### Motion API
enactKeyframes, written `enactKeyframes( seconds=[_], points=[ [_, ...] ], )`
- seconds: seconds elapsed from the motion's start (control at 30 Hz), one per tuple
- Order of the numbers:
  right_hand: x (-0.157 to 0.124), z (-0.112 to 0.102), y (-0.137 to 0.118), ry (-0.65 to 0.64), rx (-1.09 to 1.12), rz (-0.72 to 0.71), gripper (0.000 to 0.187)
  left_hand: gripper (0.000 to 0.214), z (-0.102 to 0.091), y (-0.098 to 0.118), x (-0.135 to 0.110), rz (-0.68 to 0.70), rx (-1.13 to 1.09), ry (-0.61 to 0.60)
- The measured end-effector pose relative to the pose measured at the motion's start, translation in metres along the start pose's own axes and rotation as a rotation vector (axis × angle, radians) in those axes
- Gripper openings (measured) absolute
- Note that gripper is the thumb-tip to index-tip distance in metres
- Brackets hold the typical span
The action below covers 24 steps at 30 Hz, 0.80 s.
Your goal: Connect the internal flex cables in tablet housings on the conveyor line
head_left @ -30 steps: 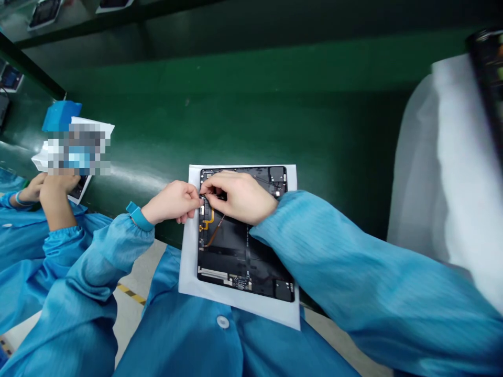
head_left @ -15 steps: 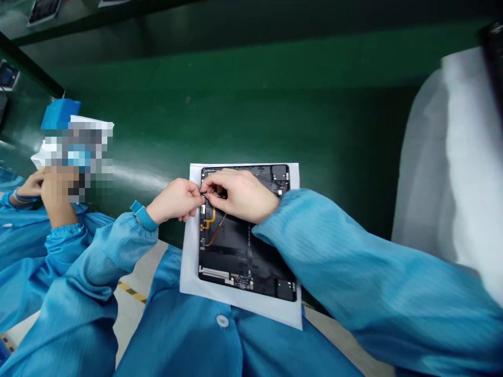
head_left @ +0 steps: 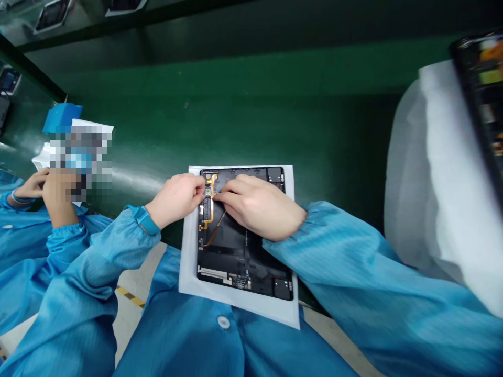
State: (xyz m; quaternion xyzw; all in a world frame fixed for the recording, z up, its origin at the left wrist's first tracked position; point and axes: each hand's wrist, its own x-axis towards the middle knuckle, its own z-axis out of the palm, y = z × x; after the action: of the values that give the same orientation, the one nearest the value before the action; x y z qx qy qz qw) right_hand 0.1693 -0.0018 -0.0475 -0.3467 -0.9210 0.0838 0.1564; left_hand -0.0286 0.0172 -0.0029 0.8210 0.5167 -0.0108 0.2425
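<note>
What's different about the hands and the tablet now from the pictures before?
The right hand moved right and slightly back, away from the left edge of the tablet, so the upper orange strip now shows. The left hand shifted slightly forward. Whether anything was grasped or let go is too small to tell. The tablet stayed on the white sheet.

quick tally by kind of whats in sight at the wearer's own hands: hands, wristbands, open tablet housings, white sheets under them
Hands: 2 (left hand, right hand)
Teal wristband: 1
Open tablet housing: 1
White sheet: 1
Total: 5
</note>
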Motion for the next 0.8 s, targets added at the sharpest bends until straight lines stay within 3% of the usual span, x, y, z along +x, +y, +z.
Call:
enactKeyframes(
  seconds=[0.2,0.33,0.5,0.63,0.8],
  points=[
    [-0.005,0.000,0.003,0.017,-0.014,0.020,0.026,0.009,-0.010,-0.005,0.014,0.141,0.056,-0.087],
    [-0.004,0.003,0.004,0.069,0.093,0.049,0.025,0.009,-0.015,-0.006,0.016,0.157,0.013,-0.095],
    [0.008,0.006,0.005,0.116,0.417,0.165,0.015,0.005,-0.009,-0.004,-0.004,-0.061,-0.116,0.056],
    [0.025,0.006,0.001,0.035,0.576,0.273,0.003,0.012,-0.001,-0.002,-0.018,-0.208,-0.235,-0.003],
    [0.038,0.007,-0.002,0.001,0.605,0.350,0.010,0.012,0.004,-0.001,-0.020,-0.311,-0.414,-0.078]
  ],
)
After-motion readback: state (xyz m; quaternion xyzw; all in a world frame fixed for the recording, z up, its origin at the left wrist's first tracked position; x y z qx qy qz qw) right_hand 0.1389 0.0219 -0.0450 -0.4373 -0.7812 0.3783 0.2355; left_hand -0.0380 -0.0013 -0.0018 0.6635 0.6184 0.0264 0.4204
